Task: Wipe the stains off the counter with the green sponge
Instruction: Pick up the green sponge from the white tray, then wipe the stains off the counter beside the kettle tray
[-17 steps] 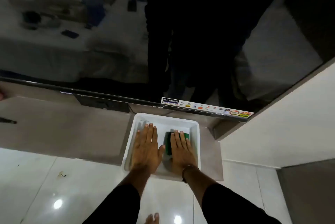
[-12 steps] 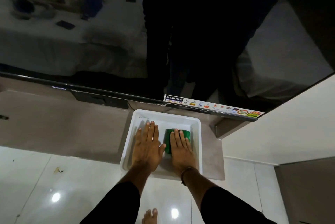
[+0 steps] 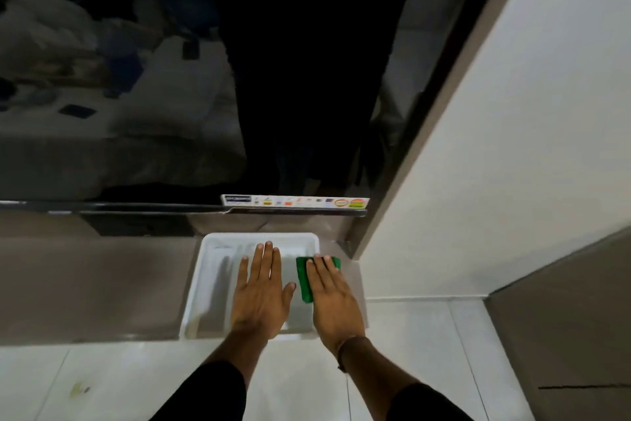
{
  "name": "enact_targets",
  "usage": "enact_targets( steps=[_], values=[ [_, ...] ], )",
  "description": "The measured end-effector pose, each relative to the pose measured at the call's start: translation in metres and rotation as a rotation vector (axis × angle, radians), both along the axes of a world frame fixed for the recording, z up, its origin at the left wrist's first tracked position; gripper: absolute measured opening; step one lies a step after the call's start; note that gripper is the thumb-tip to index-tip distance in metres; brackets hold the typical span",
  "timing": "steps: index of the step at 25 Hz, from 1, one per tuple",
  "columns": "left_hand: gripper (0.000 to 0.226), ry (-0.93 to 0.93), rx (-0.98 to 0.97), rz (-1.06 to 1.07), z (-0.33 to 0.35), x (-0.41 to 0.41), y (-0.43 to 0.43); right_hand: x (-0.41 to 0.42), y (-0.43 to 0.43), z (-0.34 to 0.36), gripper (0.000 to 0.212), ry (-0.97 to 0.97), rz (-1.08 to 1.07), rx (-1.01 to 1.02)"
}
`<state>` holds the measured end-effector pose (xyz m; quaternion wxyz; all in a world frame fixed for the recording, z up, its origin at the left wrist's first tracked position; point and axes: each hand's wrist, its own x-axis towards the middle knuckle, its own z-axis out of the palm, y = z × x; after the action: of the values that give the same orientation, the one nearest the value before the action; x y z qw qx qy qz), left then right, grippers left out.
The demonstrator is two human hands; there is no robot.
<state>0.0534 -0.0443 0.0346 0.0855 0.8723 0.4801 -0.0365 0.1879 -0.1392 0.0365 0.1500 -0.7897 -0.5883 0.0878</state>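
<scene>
The green sponge [image 3: 304, 279] lies under my right hand [image 3: 333, 297], which presses flat on it with straight fingers. The sponge sits at the right rim of a white tray [image 3: 205, 250], partly over the rim toward the grey-brown counter [image 3: 92, 284]. My left hand [image 3: 261, 297] rests flat, palm down, inside the tray and holds nothing. No stains on the counter can be made out in the dim light.
A large dark TV screen [image 3: 170, 79] hangs just above the counter, with a sticker strip [image 3: 295, 201] on its lower edge. A white wall panel [image 3: 512, 147] closes off the right side. White floor tiles [image 3: 102, 383] below carry a small yellowish mark [image 3: 79, 390].
My right hand has slid the sponge to the right, from the tray's middle to its right rim. My left hand stays flat in the tray. The view has swung.
</scene>
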Motion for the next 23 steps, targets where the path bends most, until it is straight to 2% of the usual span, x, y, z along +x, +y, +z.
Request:
enact_targets(
  steps=[7,12,18,23],
  values=[
    [0.083,-0.017,0.027,-0.299,0.048,0.158,-0.13,0.151,-0.162,0.037,0.083,-0.117,-0.305,0.076],
    [0.114,-0.015,0.065,-0.588,0.063,0.299,-0.255,0.264,-0.312,0.048,0.079,-0.154,-0.558,0.097],
    [0.097,-0.055,0.081,-0.883,0.081,0.437,-0.388,0.355,-0.479,0.068,0.077,-0.166,-0.86,0.077],
    [0.081,-0.09,0.086,-1.126,0.085,0.542,-0.471,0.416,-0.579,0.075,0.076,-0.159,-1.083,0.058]
  ],
)
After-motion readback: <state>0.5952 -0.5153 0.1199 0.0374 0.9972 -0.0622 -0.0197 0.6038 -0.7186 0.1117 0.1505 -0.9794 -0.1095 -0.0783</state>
